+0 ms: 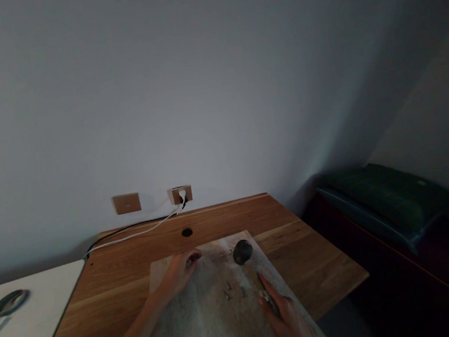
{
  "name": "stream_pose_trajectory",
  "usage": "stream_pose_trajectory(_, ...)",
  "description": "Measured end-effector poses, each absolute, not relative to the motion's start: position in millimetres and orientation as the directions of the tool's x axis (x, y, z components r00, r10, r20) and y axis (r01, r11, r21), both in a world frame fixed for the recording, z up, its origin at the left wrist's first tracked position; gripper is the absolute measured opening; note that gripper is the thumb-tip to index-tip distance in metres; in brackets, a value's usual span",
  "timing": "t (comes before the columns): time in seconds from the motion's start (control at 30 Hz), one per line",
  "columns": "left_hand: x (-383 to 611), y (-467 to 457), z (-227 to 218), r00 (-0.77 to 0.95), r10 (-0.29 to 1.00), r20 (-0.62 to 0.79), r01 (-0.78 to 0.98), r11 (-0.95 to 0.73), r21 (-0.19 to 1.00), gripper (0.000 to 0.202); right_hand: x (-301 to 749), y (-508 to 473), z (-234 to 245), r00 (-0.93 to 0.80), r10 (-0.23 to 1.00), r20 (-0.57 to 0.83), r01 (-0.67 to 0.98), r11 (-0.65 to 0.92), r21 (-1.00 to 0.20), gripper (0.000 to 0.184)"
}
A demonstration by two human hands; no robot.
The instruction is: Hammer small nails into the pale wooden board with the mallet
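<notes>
A worn, pale wooden board (209,316) lies on the wooden table in front of me. My right hand (284,318) is closed around the handle of a mallet with a dark round head (243,252). The mallet's head is over the far right part of the board. Near the board's far left edge rests my left hand (182,273), its fingers curled; what they hold, if anything, is too dark to make out. Several small metal screws or nails (227,294) are on the board between the hands, with more near the mallet head.
The wooden table (298,246) meets a pale wall with a wall socket (182,195), a plugged-in white cable (143,233) and a blank plate (127,203). At left is a white surface (49,302) with a dark round dish (10,302). Green cushions (393,192) lie right.
</notes>
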State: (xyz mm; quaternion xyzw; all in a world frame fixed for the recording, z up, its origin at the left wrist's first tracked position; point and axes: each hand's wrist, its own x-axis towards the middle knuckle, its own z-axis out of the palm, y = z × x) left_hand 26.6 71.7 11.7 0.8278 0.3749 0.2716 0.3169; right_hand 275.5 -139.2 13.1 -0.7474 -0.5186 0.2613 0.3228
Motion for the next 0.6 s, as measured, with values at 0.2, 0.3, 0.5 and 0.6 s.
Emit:
stream_pose_trajectory(0.2,39,75,10,0.627,0.75,0.211,0.484,-0.587,0.649,0.025,279,-140,-1,0.357,0.933,-0.046,0.573,-0.258,-0.777,0.062)
stream_pose_trajectory(0.3,38,75,8,0.614,0.756,0.228,0.484,-0.588,0.648,0.024,280,-141,-1,0.362,0.932,-0.026,0.573,-0.244,-0.782,0.062)
stream_pose_trajectory(0.5,37,73,10,0.63,0.748,0.207,0.458,-0.574,0.679,0.02,273,-140,18,0.332,0.942,0.042,0.631,-0.189,-0.752,0.057)
stream_pose_trajectory(0.6,37,73,12,0.624,0.753,0.206,0.455,-0.565,0.688,0.021,262,-131,24,0.258,0.966,0.033,0.602,-0.134,-0.787,0.058)
